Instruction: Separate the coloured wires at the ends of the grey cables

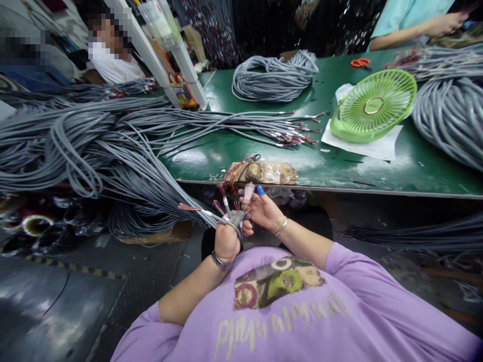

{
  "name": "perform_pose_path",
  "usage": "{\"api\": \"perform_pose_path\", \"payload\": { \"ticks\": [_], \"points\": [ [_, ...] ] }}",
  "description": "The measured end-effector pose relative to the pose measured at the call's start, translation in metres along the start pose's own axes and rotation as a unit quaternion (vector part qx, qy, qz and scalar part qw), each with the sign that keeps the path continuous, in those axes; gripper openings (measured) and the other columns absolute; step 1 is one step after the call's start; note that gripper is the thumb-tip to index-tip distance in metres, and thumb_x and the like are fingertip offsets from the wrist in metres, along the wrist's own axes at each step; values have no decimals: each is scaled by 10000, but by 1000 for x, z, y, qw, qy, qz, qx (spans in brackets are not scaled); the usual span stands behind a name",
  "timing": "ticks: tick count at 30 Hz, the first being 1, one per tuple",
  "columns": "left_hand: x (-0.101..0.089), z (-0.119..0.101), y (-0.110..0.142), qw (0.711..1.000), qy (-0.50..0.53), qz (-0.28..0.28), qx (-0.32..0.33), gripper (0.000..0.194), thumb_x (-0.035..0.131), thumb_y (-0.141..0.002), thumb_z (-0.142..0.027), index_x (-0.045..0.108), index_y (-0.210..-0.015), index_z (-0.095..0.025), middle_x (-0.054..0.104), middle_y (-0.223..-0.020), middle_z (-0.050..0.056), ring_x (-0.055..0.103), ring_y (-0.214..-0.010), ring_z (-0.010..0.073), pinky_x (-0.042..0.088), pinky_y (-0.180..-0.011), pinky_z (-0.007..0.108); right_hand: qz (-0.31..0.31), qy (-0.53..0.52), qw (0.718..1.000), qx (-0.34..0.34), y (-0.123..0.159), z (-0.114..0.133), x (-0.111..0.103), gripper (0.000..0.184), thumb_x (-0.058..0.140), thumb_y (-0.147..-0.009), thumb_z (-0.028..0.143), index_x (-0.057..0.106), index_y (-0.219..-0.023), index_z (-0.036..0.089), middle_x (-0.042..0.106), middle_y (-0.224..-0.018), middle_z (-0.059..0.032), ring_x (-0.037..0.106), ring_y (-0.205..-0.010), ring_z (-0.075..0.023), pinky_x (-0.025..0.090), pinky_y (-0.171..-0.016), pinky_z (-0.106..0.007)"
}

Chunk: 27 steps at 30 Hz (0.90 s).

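Note:
My left hand (227, 240) is closed around several grey cables (196, 202), close to their stripped ends. Thin coloured wires (218, 206) fan out of those ends, and white bands show on some of the jackets. Beside it, my right hand (267, 213) has its fingers bent in at the wire ends, a pale cover on one fingertip and a blue one on another. What lies between its fingertips is too small to make out. Just beyond both hands, a taped brown block (273, 172) with red and black leads sits at the table edge.
A green table (211, 161) spans the front. On it lie a large cable heap (75, 136), coils (273, 78) (453, 115), a green fan (373, 105) on paper and orange-handled scissors (360, 62). A white post (188, 75) stands at the back left. Two other people are across the table.

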State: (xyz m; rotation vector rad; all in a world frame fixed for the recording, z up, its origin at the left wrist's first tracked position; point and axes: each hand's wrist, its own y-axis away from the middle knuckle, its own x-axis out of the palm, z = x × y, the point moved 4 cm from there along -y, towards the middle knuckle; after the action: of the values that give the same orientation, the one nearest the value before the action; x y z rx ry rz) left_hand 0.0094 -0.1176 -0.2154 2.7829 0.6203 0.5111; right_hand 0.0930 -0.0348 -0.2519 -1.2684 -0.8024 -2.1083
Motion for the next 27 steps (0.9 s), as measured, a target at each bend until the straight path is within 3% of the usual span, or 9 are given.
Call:
{"api": "perform_pose_path", "payload": {
  "ticks": [4,7,11,15,21,23,27],
  "points": [
    [-8,3,6,1000,-24,14,13,324,746,-655,-426,584,-722,-153,636,-519,-10,573,-397,106,489,-417,205,17,82,995,62,8,2,-12,471,521,-864,598,660,-908,151,685,-829,-55,594,-639,-116,478,-579,-232],
    [-12,8,7,998,-49,33,20,336,740,-671,-455,593,-733,-159,644,-534,-5,583,-405,116,498,-424,219,43,191,975,108,16,9,-15,462,665,-760,581,654,-851,128,681,-789,-62,612,-632,-126,504,-604,-257],
    [-14,15,5,992,-95,73,38,338,713,-716,-478,608,-709,-156,658,-560,13,602,-429,128,518,-451,239,74,320,941,75,22,22,-4,412,804,-633,478,620,-755,131,639,-657,-9,566,-555,-102,477,-559,-237],
    [-15,16,3,984,-131,109,49,320,688,-761,-456,618,-680,-154,665,-566,28,617,-447,137,522,-467,242,81,388,917,48,23,28,9,334,813,-622,375,612,-710,123,601,-606,22,513,-533,-76,426,-547,-212],
    [-9,15,4,944,-244,220,-31,351,694,-751,-427,661,-585,-120,670,-541,93,630,-445,163,507,-451,241,122,493,862,7,24,22,25,276,779,-651,339,655,-701,98,638,-643,-7,537,-594,-98,427,-603,-231],
    [-8,12,3,951,-229,202,-47,353,708,-725,-433,654,-572,-120,663,-522,92,623,-427,165,501,-436,242,100,490,866,-12,25,22,25,293,769,-676,369,658,-720,101,644,-660,-13,538,-598,-99,428,-597,-227],
    [-9,7,1,985,-131,103,-32,337,750,-660,-452,638,-661,-133,673,-531,57,623,-418,168,517,-436,258,5,398,917,-19,32,23,11,424,743,-682,529,639,-816,140,657,-759,-30,555,-613,-97,444,-553,-211]
  ]
}}
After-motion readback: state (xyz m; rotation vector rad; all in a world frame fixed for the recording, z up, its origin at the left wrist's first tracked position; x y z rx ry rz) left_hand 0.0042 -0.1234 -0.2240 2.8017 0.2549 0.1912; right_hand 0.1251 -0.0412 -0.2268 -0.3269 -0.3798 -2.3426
